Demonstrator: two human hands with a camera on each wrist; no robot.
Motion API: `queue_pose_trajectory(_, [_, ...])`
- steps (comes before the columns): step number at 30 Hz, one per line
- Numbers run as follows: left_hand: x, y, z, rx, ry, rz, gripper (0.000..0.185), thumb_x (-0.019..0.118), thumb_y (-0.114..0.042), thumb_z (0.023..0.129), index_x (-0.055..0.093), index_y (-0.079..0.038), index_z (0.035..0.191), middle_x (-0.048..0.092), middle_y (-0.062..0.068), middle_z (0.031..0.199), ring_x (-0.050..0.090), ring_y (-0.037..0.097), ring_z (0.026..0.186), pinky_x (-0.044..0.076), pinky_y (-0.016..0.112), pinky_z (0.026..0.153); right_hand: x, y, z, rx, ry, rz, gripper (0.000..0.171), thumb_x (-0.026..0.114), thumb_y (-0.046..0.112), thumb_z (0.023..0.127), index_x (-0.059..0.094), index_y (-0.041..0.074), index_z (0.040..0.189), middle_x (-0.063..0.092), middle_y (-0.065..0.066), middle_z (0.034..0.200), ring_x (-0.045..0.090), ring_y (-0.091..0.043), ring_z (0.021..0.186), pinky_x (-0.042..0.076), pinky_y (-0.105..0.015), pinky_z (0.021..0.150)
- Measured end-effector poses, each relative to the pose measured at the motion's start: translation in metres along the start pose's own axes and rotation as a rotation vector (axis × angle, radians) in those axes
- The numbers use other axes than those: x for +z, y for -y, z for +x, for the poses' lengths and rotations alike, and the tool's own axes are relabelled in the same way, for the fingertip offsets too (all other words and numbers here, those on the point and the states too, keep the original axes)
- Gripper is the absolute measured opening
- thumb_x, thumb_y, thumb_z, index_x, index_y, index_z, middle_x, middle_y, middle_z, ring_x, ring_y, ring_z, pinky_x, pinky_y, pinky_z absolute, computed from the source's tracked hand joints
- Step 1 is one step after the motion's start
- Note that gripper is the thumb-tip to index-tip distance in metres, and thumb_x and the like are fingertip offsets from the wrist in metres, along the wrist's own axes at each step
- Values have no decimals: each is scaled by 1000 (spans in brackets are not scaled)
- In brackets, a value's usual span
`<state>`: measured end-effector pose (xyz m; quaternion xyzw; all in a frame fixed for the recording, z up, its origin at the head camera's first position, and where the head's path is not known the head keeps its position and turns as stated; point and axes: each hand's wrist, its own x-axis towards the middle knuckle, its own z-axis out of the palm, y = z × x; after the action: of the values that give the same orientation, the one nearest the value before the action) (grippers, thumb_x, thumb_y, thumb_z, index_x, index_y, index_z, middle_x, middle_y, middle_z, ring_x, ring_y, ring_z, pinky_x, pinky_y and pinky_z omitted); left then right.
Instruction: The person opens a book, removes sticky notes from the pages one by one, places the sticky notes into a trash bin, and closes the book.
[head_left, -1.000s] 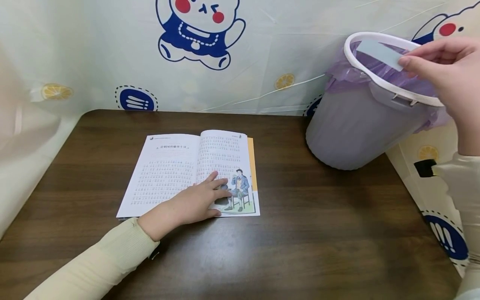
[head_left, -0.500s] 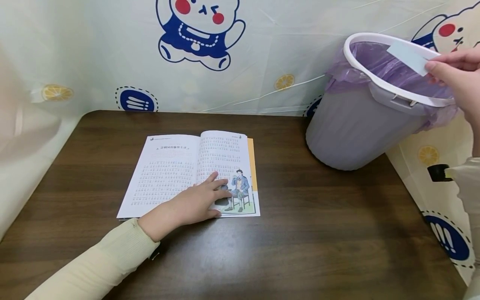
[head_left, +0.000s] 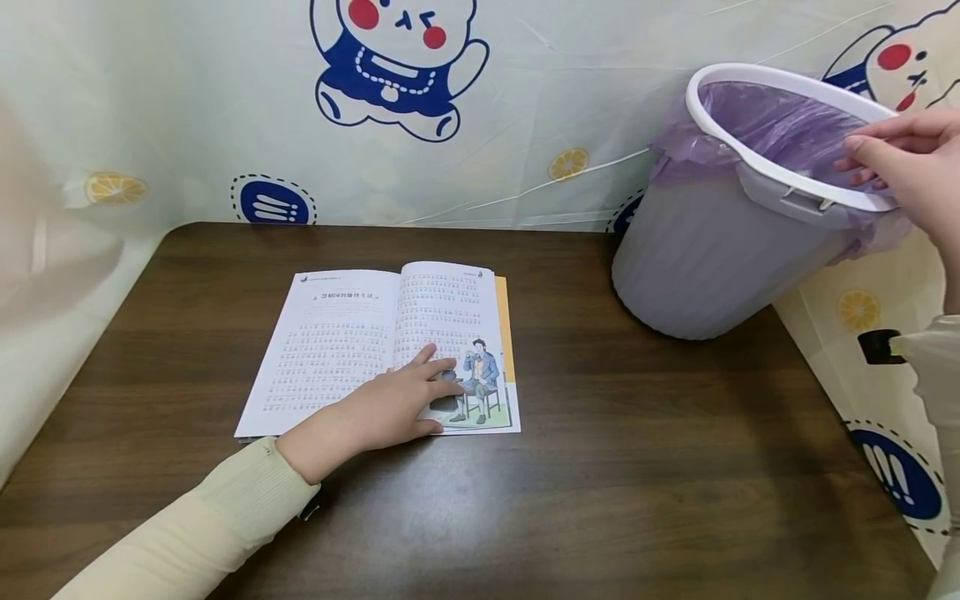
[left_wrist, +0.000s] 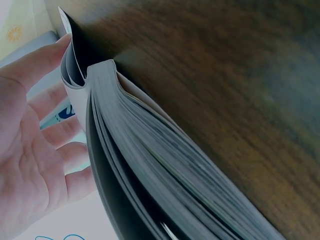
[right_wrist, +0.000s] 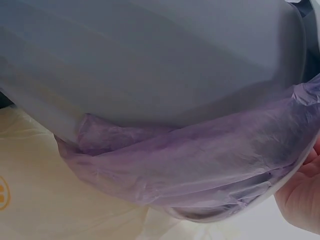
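An open book [head_left: 322, 358] with printed text lies on the brown table, a drawing of a seated figure on its right page. My left hand [head_left: 390, 406] rests on that right page with fingers spread. In the left wrist view, the book's page edges [left_wrist: 145, 145] stand beside the palm [left_wrist: 25, 150]. At the far right my right hand [head_left: 918, 162] hovers over the mouth of a grey trash bin [head_left: 705, 250], fingers loosely bent and nothing between them. Purple bag liner [head_left: 780, 125] covers the bin's inside and folds over its white rim. The light blue strip is out of sight.
The wooden table [head_left: 600, 500] runs to a patterned curtain [head_left: 570, 83] behind it and at both sides. The bin leans at the table's back right corner. A black wrist device [head_left: 881, 346] shows by the right sleeve.
The right hand moved right over the bin with a light blue paper strip, then let it go; the strip no longer shows. The left hand and the book have stayed in place.
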<state>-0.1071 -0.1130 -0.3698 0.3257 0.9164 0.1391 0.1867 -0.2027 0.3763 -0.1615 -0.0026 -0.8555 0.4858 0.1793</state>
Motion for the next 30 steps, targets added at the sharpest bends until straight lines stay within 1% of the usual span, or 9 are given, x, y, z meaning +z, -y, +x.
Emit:
queue_pose_trajectory(2, [0, 0, 0, -4, 1, -2, 51, 77, -20, 93, 63, -13, 142, 39, 17, 161, 17, 44, 153, 40, 67, 105, 0, 1, -1, 5, 9, -20, 40, 63, 1, 99, 71, 32, 74, 68, 21, 63, 61, 6, 50, 44, -5, 51])
queue_pose_trajectory(10, [0, 0, 0, -11, 2, -1, 51, 77, -21, 94, 62, -13, 142, 38, 16, 161, 17, 43, 153, 40, 68, 105, 5, 5, -5, -1, -8, -21, 39, 65, 3, 98, 72, 32, 74, 68, 21, 63, 60, 6, 51, 43, -5, 51])
queue_pose_trajectory(16, [0, 0, -1, -3, -2, -6, 51, 77, -21, 94, 63, -12, 142, 38, 17, 161, 17, 44, 153, 39, 67, 106, 11, 13, -12, -62, -40, 2, 35, 67, 3, 97, 74, 30, 76, 69, 20, 64, 60, 6, 53, 40, -6, 51])
queue_pose_trajectory(20, [0, -1, -1, -3, -2, -8, 51, 77, -20, 94, 62, -12, 142, 38, 17, 161, 17, 44, 153, 40, 67, 105, 16, 22, -18, -113, -84, -7, 31, 68, 5, 97, 74, 30, 79, 69, 20, 67, 61, 6, 57, 41, -7, 56])
queue_pose_trajectory(23, [0, -1, -2, -1, -4, -8, 51, 77, -20, 94, 63, -12, 142, 39, 17, 160, 17, 44, 152, 40, 67, 105, 22, 28, -23, -147, -130, 7, 27, 69, 6, 96, 75, 28, 82, 69, 19, 68, 62, 5, 60, 44, -5, 62])
queue_pose_trajectory(26, [0, -1, -2, 0, -3, -9, 51, 77, -20, 94, 63, -12, 141, 39, 17, 160, 17, 45, 152, 40, 67, 105, 31, 37, -31, -193, -150, 31, 21, 70, 4, 96, 78, 21, 87, 71, 16, 70, 65, 3, 63, 48, -5, 66])
queue_pose_trajectory(29, [0, -1, -2, 0, -5, -7, 50, 77, -21, 94, 63, -12, 141, 39, 17, 160, 17, 44, 152, 40, 68, 105, 42, 44, -44, -248, -124, 27, 8, 73, 5, 95, 80, 8, 95, 72, 13, 73, 66, 0, 67, 49, -7, 69])
queue_pose_trajectory(30, [0, 0, -2, 0, -6, -6, 50, 77, -21, 94, 63, -12, 141, 39, 17, 161, 17, 44, 153, 40, 68, 105, 48, 45, -49, -273, -106, 43, 7, 73, 5, 94, 80, 3, 97, 72, 11, 74, 66, -2, 67, 50, -8, 69])
